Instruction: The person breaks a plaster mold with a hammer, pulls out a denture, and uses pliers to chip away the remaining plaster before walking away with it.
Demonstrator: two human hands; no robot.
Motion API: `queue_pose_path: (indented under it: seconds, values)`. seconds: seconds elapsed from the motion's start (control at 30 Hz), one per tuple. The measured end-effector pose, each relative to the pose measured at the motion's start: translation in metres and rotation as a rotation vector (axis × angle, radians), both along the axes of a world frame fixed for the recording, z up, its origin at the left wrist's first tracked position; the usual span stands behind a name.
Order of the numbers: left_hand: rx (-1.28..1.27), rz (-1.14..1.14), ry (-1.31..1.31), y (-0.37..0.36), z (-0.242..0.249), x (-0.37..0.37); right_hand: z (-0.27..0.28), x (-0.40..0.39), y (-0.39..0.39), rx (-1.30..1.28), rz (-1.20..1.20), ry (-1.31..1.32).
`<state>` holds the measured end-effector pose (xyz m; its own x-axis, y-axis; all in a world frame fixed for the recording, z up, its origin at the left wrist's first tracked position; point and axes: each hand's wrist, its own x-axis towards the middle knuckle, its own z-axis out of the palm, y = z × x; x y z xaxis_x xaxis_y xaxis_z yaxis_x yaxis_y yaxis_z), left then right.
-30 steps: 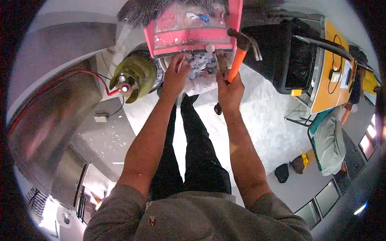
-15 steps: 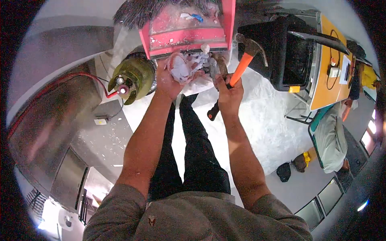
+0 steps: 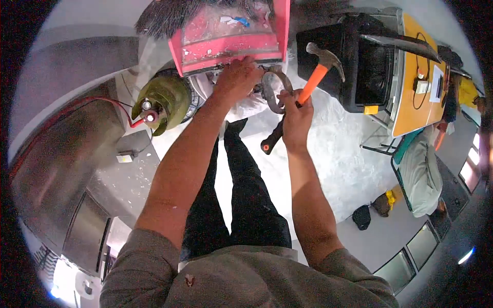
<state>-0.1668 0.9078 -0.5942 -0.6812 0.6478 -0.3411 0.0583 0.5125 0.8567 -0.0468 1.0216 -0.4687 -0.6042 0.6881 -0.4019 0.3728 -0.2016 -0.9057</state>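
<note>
Overhead view from the head camera, looking down along both forearms toward the floor. The right hand (image 3: 296, 115) is closing in a fist around the handle of a hammer (image 3: 308, 92), gripping it about midway; the orange part of the handle is rising up and to the right to the dark steel claw head, while the black grip end is pointing down and to the left below the fist. The left hand (image 3: 237, 78) is reaching forward with its back to the camera and its fingers curling down over a heap of pale rubble (image 3: 241, 105); whether the fingers are gripping anything cannot be told. The left hand is lying just below the front lip of a pink dustpan (image 3: 231, 36), which is carrying white chips and a small blue scrap, with the dark bristles of a broom (image 3: 169, 15) spreading over its far left edge. Between the two hands a curved grey metal piece (image 3: 275, 90) is standing, touching the right fist. A green gas cylinder (image 3: 162, 100) with a red hose (image 3: 97, 97) is standing to the left of the rubble. A black crate (image 3: 359, 66) and a yellow tabletop (image 3: 416, 72) are lying to the right, well apart from the hands. The person's dark trousers (image 3: 241, 200) are filling the centre.
</note>
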Motion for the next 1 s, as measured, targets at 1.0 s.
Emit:
queue_pose_path:
  seconds: [1.0]
  values:
    - [1.525,0.667,-1.482,-0.055,0.305,0.000,0.085,0.046,-0.024,-0.166,-0.072,0.067]
